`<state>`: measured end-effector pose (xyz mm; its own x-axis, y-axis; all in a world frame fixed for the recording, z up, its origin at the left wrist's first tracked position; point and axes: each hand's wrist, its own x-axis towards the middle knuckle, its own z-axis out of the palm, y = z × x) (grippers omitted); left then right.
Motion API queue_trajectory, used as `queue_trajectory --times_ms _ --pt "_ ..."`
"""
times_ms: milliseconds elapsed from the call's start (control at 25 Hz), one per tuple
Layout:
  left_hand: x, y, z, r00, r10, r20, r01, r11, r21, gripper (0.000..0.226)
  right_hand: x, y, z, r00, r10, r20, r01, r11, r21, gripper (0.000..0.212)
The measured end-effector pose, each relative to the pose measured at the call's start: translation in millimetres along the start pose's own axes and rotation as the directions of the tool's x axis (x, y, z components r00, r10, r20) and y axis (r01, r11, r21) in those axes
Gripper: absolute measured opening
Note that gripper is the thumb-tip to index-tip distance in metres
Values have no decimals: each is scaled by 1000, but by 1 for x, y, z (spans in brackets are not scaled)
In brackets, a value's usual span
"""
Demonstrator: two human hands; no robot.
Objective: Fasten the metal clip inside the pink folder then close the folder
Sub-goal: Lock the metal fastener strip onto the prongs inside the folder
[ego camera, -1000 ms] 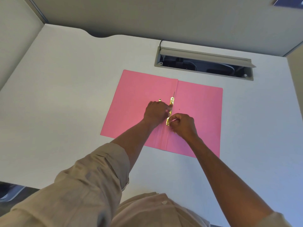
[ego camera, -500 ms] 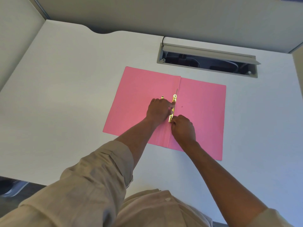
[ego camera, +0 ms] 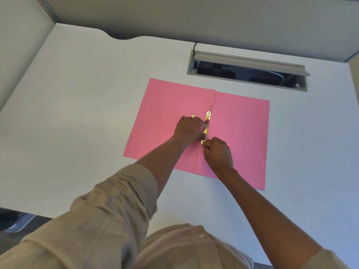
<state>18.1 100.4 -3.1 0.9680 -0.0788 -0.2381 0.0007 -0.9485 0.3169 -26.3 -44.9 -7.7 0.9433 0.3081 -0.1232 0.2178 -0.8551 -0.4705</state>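
A pink folder [ego camera: 240, 133] lies open and flat on the white desk [ego camera: 87, 113]. Along its centre fold runs a gold metal clip [ego camera: 207, 123]. My left hand [ego camera: 189, 130] rests on the left leaf and presses the clip's middle with its fingertips. My right hand [ego camera: 218, 153] pinches the clip's near end, which its fingers partly hide. A small loose gold piece [ego camera: 193, 115] lies on the left leaf just beyond my left hand.
An open grey cable tray [ego camera: 248, 71] with its lid raised is sunk into the desk behind the folder. Partition walls [ego camera: 194, 18] close off the back and both sides. The desk's near edge [ego camera: 29, 211] shows at the lower left.
My right hand has slid slightly along the near end of the clip and closed tighter on it. My left hand keeps pressing in the same place.
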Motion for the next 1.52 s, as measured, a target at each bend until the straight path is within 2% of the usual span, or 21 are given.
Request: queue_trajectory --times_ms 240,480,680,960,1160,1240,1320,1440,1520 --pt "0 0 -2 1000 0 30 -1 1000 30 54 -5 3 -1 1000 9 -24 -8 998 70 26" --pt "-1 1 -3 1000 -11 27 10 999 43 55 -12 -7 2 978 200 -66 -168 929 329 18" --pt "-2 2 -5 999 -10 43 8 999 39 56 -12 -13 7 957 289 -21 -257 880 400 19" --pt "-6 3 -8 999 -6 38 6 1000 4 55 -26 -7 7 961 271 -56 -244 926 287 17" --pt "-10 5 -12 999 -14 31 15 999 -41 52 -36 4 0 953 226 -204 -163 945 284 19" --pt "-11 6 -13 1000 -18 21 19 998 -57 51 -25 20 -6 955 161 -249 -104 968 228 25" --pt "-12 8 -12 999 -23 22 24 997 -67 48 -9 38 -10 970 103 -221 -78 990 121 38" --pt "-14 11 -14 999 -36 25 38 997 -69 48 14 55 -12 991 102 -86 -105 994 -29 61" --pt "-14 12 -15 999 -43 29 45 997 -63 51 23 65 -8 997 78 -19 -79 991 -110 68"
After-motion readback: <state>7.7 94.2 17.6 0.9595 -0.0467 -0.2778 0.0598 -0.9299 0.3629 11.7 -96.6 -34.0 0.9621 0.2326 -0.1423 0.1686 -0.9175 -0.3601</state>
